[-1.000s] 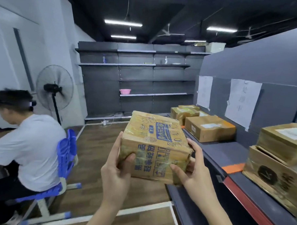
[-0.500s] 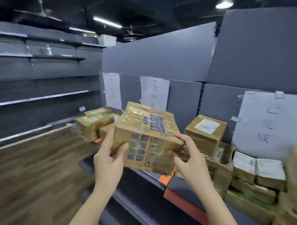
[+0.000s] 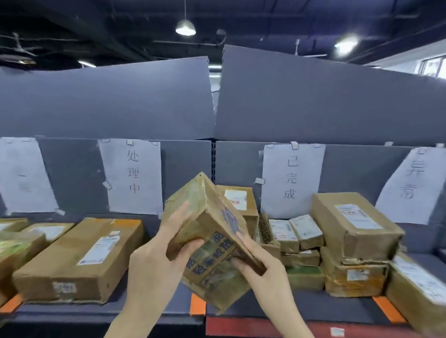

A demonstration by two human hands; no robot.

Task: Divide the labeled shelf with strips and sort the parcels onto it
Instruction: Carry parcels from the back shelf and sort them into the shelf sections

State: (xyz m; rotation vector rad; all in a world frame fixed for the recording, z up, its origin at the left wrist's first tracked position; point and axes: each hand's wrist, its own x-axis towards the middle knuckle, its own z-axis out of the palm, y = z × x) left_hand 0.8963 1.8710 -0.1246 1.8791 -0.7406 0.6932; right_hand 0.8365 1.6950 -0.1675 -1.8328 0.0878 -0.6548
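Here both hands [image 3: 212, 260] grip a tape-glossed, tilted cardboard parcel [image 3: 211, 234].

We see bare shelf [image 3: 163, 225] between the flat box [image 3: 82, 258] and the stacked parcels [image 3: 300, 246], above the orange strip [image 3: 197, 304]. Stacks crowd the right; boxes [image 3: 4, 246] fill the left.

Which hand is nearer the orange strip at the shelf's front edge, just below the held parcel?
Right. The right hand grips the parcel right above and beside the orange strip; the left hand holds the parcel's other side, farther left of it.
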